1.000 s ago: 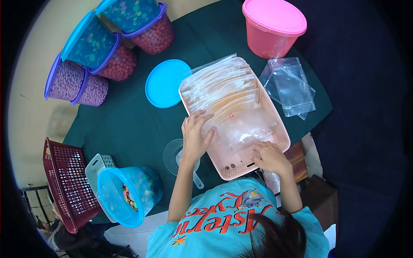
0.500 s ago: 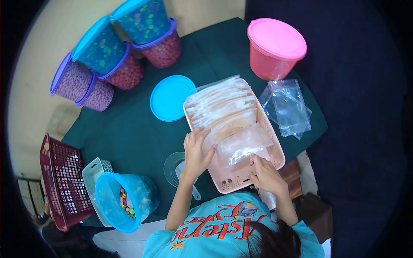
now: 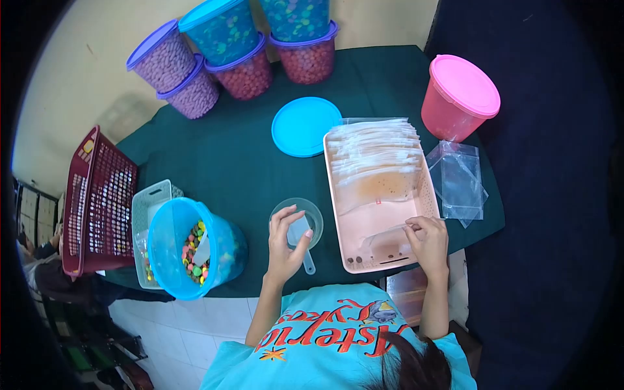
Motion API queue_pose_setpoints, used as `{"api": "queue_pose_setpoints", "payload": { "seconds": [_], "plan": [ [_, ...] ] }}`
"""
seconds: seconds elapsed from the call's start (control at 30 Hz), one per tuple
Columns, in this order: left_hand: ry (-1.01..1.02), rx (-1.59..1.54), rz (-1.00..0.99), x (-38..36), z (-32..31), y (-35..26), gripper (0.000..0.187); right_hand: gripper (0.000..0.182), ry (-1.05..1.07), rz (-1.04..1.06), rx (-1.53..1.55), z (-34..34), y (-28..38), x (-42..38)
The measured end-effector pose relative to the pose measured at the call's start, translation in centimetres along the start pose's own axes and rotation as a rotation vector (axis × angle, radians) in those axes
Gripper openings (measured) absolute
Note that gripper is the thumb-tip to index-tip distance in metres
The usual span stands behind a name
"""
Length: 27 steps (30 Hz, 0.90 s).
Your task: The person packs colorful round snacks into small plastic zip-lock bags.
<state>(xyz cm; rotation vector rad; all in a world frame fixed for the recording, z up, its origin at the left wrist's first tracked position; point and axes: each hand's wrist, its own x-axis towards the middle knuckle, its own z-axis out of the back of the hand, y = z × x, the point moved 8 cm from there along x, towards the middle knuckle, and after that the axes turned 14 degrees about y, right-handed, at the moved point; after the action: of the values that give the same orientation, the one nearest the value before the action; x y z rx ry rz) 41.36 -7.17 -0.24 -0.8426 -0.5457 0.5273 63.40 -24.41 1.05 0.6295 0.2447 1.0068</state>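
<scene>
My right hand (image 3: 428,242) pinches the edge of a clear plastic bag (image 3: 383,242) at the near end of a pink basket (image 3: 333,188). Packed in the far part of this basket is a row of whitish filled plastic packets (image 3: 376,153). My left hand (image 3: 286,247), thumb and fingers apart, hovers over a round clear bowl (image 3: 316,218) left of the basket. A pale plastic scoop (image 3: 309,263) lies in the bowl, its handle sticking out toward me. Whether my left fingers touch the bowl or scoop is not clear.
A blue tub (image 3: 224,244) of colourful candies stands left, beside a grey basket (image 3: 140,214) and a maroon basket (image 3: 81,195). Stacked tubs (image 3: 237,39) line the back. A blue lid (image 3: 305,127), a pink tub (image 3: 448,110) and flat clear bags (image 3: 461,182) also lie around.
My left hand has left the packets and moved over the bowl. The right hand now holds the clear bag nearer the basket's front, away from the packets. The view has shifted.
</scene>
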Motion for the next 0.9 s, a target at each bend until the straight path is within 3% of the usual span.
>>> {"api": "queue_pose_setpoints", "payload": {
  "seconds": [0.4, 0.6, 0.67, 0.7, 0.77, 0.87, 0.9],
  "plan": [
    [0.078, -0.073, 0.031, -2.3, -1.0, -1.1, 0.032, 0.008, 0.179, 0.065, -0.078, -0.9, 1.0, -2.0],
    [0.075, -0.087, 0.025, -3.2, -0.6, -1.3, 0.032, 0.008, -0.140, 0.049, 0.016, 1.8, 2.1, -2.8],
    [0.070, -0.101, 0.025, -3.4, -0.2, -1.3, 0.031, 0.007, -0.450, 0.113, 0.169, 4.2, 2.4, -4.3],
    [0.067, -0.107, 0.014, -3.4, 0.0, -1.4, 0.032, 0.007, -0.456, 0.115, 0.166, 4.1, 2.5, -4.7],
    [0.061, -0.114, -0.008, -3.6, 0.4, -1.8, 0.032, 0.008, -0.496, 0.046, 0.631, 3.6, 0.4, -5.7],
    [0.079, -0.150, -0.048, -3.9, 1.1, -2.7, 0.029, 0.009, -0.453, 0.029, 0.703, 3.0, 2.6, -6.5],
    [0.110, -0.293, -0.051, -4.1, 1.0, -2.5, 0.031, 0.008, -0.407, 0.017, 0.763, 2.3, 3.1, -6.5]
  ]
}}
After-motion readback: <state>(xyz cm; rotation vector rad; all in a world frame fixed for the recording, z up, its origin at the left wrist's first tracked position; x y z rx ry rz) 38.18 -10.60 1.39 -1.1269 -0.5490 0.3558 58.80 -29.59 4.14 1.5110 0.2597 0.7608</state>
